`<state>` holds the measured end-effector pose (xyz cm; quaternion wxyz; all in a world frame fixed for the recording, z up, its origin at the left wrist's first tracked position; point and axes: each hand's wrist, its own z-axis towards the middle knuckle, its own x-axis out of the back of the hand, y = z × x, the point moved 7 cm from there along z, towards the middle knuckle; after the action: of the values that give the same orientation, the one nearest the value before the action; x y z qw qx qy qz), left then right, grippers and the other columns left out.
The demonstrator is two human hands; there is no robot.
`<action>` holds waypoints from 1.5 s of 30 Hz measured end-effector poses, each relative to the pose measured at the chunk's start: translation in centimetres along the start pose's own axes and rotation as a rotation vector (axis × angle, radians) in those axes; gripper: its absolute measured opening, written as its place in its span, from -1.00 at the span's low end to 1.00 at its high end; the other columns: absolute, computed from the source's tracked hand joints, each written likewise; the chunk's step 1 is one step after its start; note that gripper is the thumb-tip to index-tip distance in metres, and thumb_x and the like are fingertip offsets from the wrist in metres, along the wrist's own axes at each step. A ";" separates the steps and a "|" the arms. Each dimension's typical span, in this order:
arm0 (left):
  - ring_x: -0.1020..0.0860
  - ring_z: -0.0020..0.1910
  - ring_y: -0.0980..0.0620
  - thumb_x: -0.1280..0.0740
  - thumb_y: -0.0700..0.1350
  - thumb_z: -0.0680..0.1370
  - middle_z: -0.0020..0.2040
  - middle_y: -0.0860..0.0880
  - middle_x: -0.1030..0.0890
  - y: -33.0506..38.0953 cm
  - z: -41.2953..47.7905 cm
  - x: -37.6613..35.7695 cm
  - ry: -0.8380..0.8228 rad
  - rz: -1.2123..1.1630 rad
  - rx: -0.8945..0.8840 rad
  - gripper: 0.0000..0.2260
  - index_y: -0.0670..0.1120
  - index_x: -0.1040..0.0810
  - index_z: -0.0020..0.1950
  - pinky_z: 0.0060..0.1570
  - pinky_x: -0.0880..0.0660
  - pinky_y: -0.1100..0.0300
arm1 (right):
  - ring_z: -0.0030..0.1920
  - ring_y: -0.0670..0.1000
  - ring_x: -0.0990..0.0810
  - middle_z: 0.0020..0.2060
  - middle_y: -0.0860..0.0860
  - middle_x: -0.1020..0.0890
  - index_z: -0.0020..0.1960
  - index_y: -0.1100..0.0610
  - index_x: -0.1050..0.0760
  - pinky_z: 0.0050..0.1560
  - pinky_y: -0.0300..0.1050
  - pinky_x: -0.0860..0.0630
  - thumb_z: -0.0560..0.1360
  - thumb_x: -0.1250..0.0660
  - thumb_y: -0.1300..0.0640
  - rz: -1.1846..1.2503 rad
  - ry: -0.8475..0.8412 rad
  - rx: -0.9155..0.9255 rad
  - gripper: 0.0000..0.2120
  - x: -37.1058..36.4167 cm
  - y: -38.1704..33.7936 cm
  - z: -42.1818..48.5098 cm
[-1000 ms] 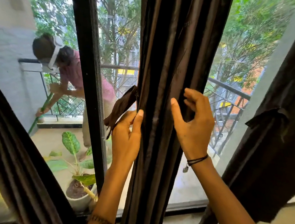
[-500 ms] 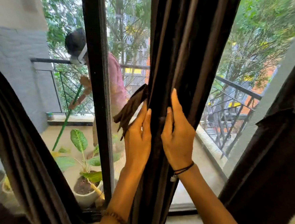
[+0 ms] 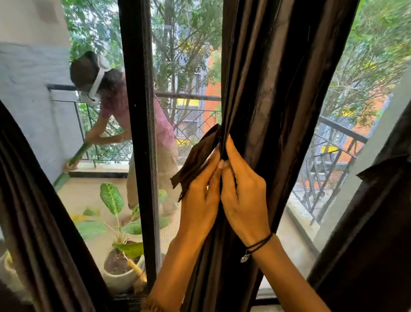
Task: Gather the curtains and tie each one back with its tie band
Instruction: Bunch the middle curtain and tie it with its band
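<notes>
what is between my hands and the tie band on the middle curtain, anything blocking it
Nothing visible. The dark brown fabric tie band hangs from the gathered dark middle curtain, right against the fingers of the left hand; the right hand pinches the curtain fold beside it.

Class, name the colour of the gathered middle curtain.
The curtain is dark brown, almost black; the head view shows it.

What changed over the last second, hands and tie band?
The right hand let go of a fold further right and moved left across the curtain until it met the left hand; it now pinches the curtain's front edge there. The left hand barely shifted and holds the tie band, which sticks out on the curtain's left side as before. The curtain stays gathered.
</notes>
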<state>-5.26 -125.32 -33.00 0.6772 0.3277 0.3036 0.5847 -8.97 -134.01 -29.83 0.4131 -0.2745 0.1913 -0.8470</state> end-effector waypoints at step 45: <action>-0.20 -0.50 0.12 -0.31 -0.06 0.65 -0.51 0.06 -0.21 1.9 4.2 1.0 0.112 0.292 -0.130 -0.59 0.17 -0.35 -0.39 -0.46 -0.16 0.28 | -0.13 0.03 -0.62 -0.07 0.08 -0.66 0.54 0.14 -0.29 -0.13 -0.13 -0.51 0.72 -0.07 0.10 -0.250 0.041 -0.189 -0.60 2.4 7.2 3.1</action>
<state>-2.96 -124.52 -29.01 0.5869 0.2908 0.2514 0.7126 -4.02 -140.49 -30.67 0.2730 -0.3164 0.2428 -0.8755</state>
